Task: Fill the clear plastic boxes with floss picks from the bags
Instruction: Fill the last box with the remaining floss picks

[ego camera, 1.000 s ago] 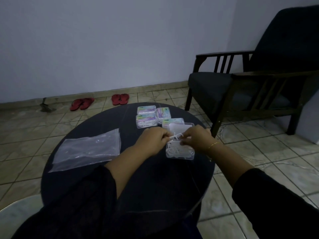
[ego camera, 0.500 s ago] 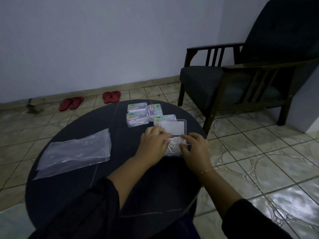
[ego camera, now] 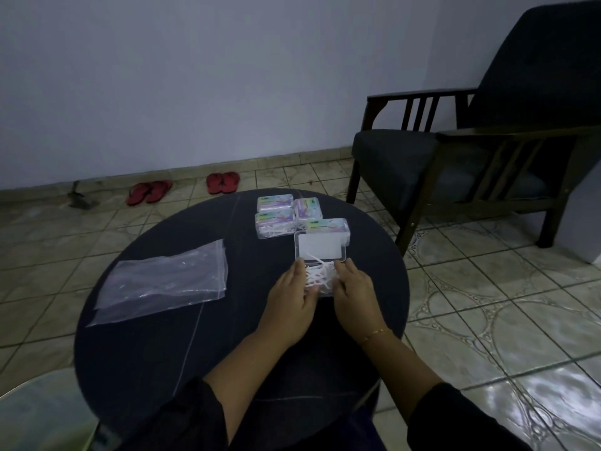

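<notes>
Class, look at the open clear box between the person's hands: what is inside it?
White floss picks lie heaped in the open box, its lid flipped back. The left hand and right hand cover its sides, so how full it is stays hidden.

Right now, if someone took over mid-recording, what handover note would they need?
Left hand and right hand: on either side of the open clear box, fingers straight against its heaped floss picks.
Its lid lies flipped open on the far side.
Four closed, labelled boxes sit at the far edge of the round table.
Plastic bags lie flat to the left, seemingly empty.
Done: four boxes closed.
Left: tuck the picks in, close this lid.
</notes>
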Motion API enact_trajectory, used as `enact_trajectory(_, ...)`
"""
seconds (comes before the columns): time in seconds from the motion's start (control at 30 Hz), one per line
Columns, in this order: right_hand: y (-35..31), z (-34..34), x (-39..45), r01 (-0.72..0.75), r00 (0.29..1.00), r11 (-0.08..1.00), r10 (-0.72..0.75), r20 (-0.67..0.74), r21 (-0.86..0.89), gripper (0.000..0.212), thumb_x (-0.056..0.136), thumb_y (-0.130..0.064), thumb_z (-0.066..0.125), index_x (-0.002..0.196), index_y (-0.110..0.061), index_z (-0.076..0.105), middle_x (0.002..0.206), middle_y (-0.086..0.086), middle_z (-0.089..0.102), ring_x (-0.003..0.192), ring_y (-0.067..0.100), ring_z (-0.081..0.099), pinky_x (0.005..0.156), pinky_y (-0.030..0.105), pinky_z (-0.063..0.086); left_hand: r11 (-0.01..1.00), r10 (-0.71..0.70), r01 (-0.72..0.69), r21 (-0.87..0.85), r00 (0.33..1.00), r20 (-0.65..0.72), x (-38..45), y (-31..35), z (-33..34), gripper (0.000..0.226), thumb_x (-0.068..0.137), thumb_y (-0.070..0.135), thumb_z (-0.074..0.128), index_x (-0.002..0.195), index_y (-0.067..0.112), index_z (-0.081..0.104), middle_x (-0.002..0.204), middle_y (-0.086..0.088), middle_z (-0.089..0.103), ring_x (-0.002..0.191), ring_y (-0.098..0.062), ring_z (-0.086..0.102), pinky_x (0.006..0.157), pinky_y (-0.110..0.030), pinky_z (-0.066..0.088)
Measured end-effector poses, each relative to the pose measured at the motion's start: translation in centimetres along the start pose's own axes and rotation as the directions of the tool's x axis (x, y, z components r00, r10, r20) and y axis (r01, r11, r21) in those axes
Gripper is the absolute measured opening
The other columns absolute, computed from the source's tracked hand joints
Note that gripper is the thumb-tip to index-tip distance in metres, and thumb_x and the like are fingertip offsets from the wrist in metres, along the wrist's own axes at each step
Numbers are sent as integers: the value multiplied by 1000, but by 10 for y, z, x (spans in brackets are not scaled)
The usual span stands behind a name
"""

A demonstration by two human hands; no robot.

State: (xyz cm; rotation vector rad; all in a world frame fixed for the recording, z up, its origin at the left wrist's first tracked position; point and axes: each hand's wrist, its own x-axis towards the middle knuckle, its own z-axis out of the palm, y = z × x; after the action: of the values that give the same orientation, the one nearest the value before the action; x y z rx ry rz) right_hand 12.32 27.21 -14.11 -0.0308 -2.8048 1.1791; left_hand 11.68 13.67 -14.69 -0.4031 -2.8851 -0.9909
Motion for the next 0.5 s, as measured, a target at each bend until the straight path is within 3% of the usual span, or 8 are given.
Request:
enact_trajectory(0.1,-5,1,-2,40,999,993,-39,-11,110,48,100,-12,38,148,-14,29,158,5,16,144,19,15,114,25,13,998,-20,17,-56,998,-52,-5,-6,-5,67,100,31,41,152,13,3,160,-1,5,146,-14,9,115,-24,9)
enact_trajectory(0.2,-6,-2,-5,-16,999,980,26,-47,198,52,100,-11,39,149,-11,23,159,3,10,145,13,10,111,19,9,997,-45,41,-66,997,-65,-10,-8,-7,73,99,35,43,152,14,-2,160,0,0,146,-14,5,114,-23,7)
enact_trajectory(0.37,-2,0,-7,-106,973,974,143,-183,199,46,99,-11,42,142,4,35,152,15,27,140,22,25,113,23,16,960,-184,199,196,979,-91,-15,-6,-4,83,96,57,30,151,7,-5,160,-6,-1,147,-18,4,117,-36,6)
enact_trajectory(0.5,-2,2,-6,-109,965,980,144,-219,164,33,98,-7,44,120,16,54,135,24,46,125,30,42,105,21,25,932,-219,232,280,973,-77,-15,-4,-3,78,97,57,21,151,6,-1,160,-8,2,147,-19,7,116,-37,7)
